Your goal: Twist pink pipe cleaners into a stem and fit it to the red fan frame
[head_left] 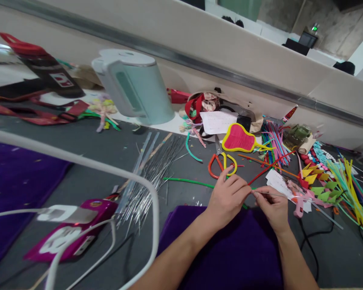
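My left hand (230,193) is closed in a pinch, with a green pipe cleaner (187,181) running out to its left and a red pipe cleaner (270,167) slanting up to the right from its fingertips. Facing it, my right hand (272,205) pinches a thin silvery wire (299,197) that stretches to the right. The fingertips of both hands meet, so the exact joint between the strands is hidden. Just beyond the left hand lie scissors with red and yellow handles (217,166). A purple cloth (226,249) is under my forearms.
Left of the hands lie a pile of silver wires (148,177) and a magenta hot glue gun (84,225); a white cable (78,159) arches in front. Behind stand a pale green kettle (145,88) and a bottle (48,68). Pipe cleaner bundles (275,141) fill the right side.
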Demonstrator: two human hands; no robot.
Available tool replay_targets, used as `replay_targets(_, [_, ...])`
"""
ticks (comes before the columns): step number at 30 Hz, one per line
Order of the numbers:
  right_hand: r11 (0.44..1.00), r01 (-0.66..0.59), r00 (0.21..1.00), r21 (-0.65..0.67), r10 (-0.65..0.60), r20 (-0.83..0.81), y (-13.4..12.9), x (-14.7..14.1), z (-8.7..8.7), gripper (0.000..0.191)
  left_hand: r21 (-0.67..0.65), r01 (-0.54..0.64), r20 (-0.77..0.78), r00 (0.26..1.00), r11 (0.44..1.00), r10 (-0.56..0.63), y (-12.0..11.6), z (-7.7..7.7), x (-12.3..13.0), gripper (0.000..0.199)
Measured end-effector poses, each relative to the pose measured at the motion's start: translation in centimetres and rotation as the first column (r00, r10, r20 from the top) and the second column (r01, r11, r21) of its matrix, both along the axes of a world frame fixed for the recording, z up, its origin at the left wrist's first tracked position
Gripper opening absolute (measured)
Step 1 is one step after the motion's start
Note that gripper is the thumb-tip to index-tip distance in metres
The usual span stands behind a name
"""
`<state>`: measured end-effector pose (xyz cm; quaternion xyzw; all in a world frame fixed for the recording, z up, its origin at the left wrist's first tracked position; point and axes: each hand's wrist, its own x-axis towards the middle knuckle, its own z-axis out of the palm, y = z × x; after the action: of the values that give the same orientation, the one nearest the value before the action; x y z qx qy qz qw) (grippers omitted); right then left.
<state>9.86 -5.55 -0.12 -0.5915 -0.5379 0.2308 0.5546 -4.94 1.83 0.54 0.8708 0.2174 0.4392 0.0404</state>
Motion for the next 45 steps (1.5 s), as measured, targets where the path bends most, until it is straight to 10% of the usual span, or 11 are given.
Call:
replay_targets(34, [0.955, -0.229, 0.886, 0.188, 0.124, 0.446, -0.1, 1.2, 0.2, 0.013, -0.257, 0.221, -0.184, 0.945, 0.941, -0.272, 0.6, 2.0, -1.7, 0.019])
replay_targets(40, [0.929, -0.299, 0.863, 0.22, 0.164, 0.478, -0.4, 1.1, 0.3, 0.018, -0.507, 0.338, -0.032, 0.912, 0.793, -0.409, 1.4, 1.7, -2.2, 0.016])
replay_targets(45, [0.93, -0.326, 0.864, 0.172, 0.219, 0.453, -0.9, 0.7, 0.8, 0.015, -0.765, 0.467, 0.199, 0.827, 0.444, -0.526, 2.1, 0.9, -1.9, 0.014])
